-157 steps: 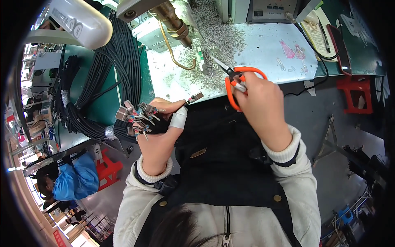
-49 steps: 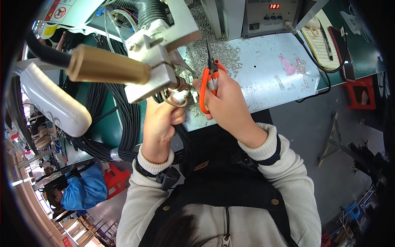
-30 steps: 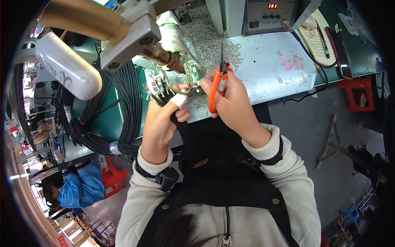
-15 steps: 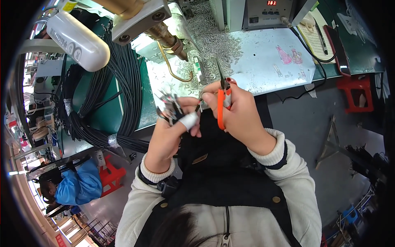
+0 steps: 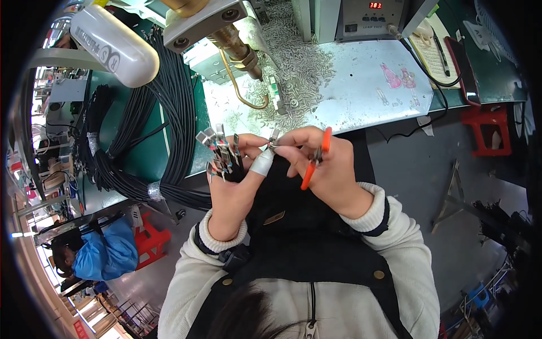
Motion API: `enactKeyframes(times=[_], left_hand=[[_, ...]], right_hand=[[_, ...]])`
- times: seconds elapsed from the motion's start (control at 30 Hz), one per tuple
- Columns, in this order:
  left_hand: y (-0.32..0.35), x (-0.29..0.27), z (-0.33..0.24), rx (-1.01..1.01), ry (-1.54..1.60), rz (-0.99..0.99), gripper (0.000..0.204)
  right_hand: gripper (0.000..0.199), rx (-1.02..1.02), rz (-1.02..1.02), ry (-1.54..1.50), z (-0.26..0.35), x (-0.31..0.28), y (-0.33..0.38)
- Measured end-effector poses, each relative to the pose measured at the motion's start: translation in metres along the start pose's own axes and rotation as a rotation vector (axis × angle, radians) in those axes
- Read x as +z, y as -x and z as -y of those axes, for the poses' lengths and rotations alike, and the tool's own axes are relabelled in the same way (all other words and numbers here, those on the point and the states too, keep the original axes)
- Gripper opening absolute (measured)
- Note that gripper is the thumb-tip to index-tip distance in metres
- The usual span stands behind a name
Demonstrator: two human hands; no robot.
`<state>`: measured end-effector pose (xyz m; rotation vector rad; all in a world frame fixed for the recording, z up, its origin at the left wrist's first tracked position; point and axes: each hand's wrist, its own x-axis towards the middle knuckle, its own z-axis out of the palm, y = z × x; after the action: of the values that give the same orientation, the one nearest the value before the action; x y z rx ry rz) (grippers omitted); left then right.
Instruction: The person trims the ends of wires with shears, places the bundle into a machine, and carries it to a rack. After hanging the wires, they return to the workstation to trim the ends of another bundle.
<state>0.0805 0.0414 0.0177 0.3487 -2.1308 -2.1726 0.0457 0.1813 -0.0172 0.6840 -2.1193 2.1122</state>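
My left hand, its thumb wrapped in white tape, is closed around a bunch of dark cable ends with metal connectors. Bits of red and blue wire show among them. Between both hands' thumbs and forefingers sits a small metal connector, pinched at the fingertips. Tucked in my right hand is a pair of orange-handled pliers, lying across the fingers; its jaws are largely hidden. Just beyond the hands stands a press-like machine tip above a small fixture.
Small metal pieces are heaped around the fixture. Coiled black cables lie on the green table at left. A control box stands at the back. A notebook and phone lie right. Another person in blue is at lower left.
The pliers have turned in my right hand, their long jaws no longer pointing away from me. My left hand has tilted, and my fingertips now meet at a small metal connector.
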Motion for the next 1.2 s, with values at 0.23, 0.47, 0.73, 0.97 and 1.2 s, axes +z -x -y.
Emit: enactKeyframes(times=[0.23,0.47,0.73,0.97,1.2], left_hand=[[0.005,0.000,0.010,0.345,-0.327,0.054,0.020],[0.001,-0.003,0.020,0.353,-0.264,0.078,0.023],[0.003,0.000,0.013,0.493,-0.397,0.084,0.020],[0.001,-0.001,0.003,0.047,-0.013,-0.036,0.015],[0.002,-0.006,0.000,0.003,0.044,-0.063,0.014]], right_hand=[[0.009,-0.145,-0.028,0.292,0.001,0.007,0.002],[0.009,0.507,0.102,-0.424,0.015,-0.003,-0.010],[0.007,0.240,0.064,-0.148,0.006,0.005,0.000],[0.010,0.435,0.048,-0.441,0.014,0.002,-0.008],[0.026,0.127,0.275,0.416,0.019,-0.010,-0.003]])
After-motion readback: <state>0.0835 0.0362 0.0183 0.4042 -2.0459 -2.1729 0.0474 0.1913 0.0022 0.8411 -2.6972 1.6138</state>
